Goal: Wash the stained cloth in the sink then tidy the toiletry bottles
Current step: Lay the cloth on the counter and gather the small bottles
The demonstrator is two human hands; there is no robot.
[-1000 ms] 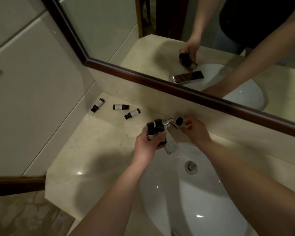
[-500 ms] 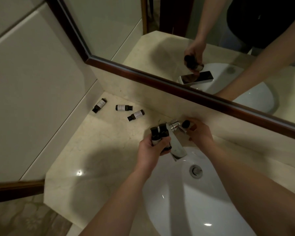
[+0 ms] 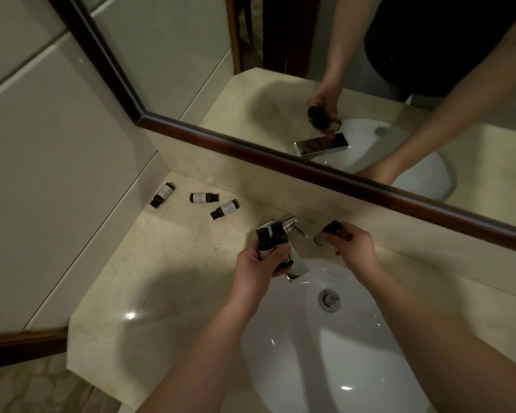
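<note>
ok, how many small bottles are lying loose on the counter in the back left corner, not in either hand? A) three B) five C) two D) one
A: three bottles lie on their sides on the counter near the wall, apart from both hands; the left hand grips two more and the right hand holds another.

black bottles (pale labels), white sink, beige marble counter, dark-brown mirror frame.
</note>
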